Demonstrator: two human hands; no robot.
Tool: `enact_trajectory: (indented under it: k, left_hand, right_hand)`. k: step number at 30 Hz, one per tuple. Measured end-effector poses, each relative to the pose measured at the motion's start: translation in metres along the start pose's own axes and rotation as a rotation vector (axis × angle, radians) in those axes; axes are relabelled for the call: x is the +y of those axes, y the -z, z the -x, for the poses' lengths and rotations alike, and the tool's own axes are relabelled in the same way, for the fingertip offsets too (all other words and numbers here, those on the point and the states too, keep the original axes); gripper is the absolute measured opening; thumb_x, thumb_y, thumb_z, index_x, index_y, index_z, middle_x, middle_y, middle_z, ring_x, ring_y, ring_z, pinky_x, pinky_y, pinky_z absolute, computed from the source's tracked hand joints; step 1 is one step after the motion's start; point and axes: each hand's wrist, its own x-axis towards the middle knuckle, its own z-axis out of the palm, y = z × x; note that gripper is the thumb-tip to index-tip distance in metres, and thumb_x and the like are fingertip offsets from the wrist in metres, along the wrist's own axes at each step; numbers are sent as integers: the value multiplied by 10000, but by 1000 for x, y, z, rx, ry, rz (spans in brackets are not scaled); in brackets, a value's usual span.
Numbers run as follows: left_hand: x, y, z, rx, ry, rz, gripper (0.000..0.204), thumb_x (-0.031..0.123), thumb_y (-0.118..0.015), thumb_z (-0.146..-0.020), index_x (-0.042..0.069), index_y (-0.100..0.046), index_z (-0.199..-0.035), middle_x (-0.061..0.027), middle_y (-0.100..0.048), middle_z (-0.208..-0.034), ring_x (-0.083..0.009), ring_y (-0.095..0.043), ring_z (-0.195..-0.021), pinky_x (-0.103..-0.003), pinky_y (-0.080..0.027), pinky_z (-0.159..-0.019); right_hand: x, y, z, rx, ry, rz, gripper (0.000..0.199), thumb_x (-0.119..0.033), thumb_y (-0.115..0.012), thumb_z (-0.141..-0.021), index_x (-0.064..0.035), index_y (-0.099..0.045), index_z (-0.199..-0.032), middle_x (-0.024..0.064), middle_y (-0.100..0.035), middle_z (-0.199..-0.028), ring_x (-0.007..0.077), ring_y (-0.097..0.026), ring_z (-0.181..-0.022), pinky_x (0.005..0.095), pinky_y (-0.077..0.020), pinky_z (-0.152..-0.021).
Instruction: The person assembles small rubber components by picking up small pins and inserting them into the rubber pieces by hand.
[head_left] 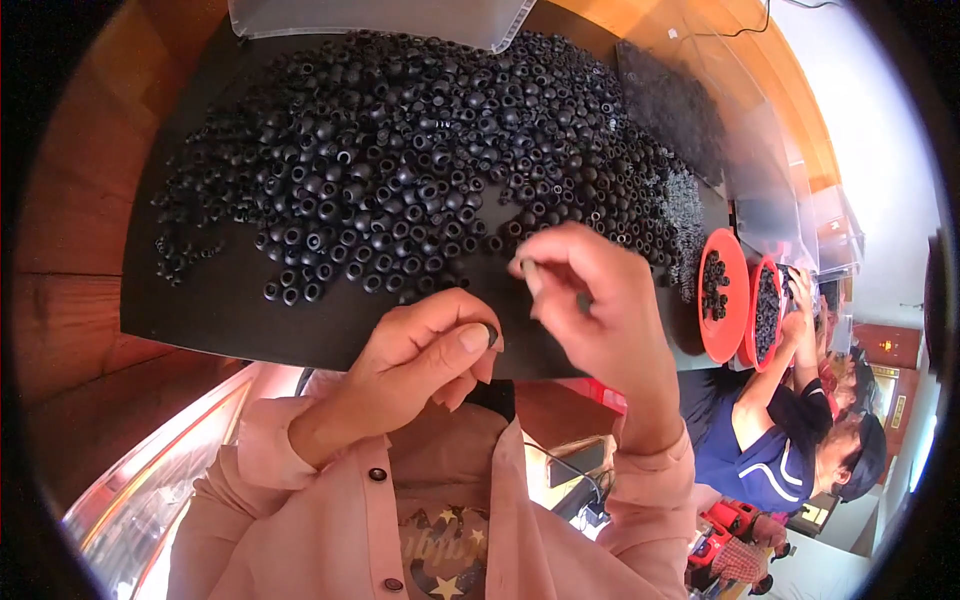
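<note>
My left hand (425, 350) is closed in front of my chest at the table's near edge. Between its thumb and forefinger it pinches a small black plastic piece (491, 335), mostly covered by the fingers. To its right and a little higher, my right hand (605, 295) has thumb and forefinger brought together; whatever is in that pinch is too small and blurred to name. Beyond both hands a wide heap of small black hollow round plastic pieces (400, 170) spreads over the dark table (240, 320). Small grey glinting pieces (682, 215) lie at the heap's right side.
Two red bowls (735, 340) holding black pieces stand at the right edge. A translucent plastic bin (380, 18) sits at the far side. Fine black pieces (670, 105) form a pile at far right. A co-worker's hands (797, 300) are beside the bowls.
</note>
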Motion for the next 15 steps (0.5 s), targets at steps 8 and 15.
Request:
enact_trajectory:
  k: [8,15]
  left_hand:
    - [-1,6,-4,16,75,149,318,310,-491,-970,0,-528,-1030,-112,-600,-780,-123,-535,-514,-236,-401,-415]
    - [-3,7,-5,14,65,190,334,313,-499,-966,-12,-527,-1038,-127,-601,-795,-129,-533,-516,-239,-405,-408]
  right_hand:
    - [-9,-20,31,140,178,-105,141,39,-676,-781,25,-638,-916,93,-620,-808,132,-564,-655,223,-434,-566]
    - [-10,-25,41,180,194,-100,153,19,-697,-780,18,-635,-919,122,-636,-819,179,-607,-691,259,-479,-592]
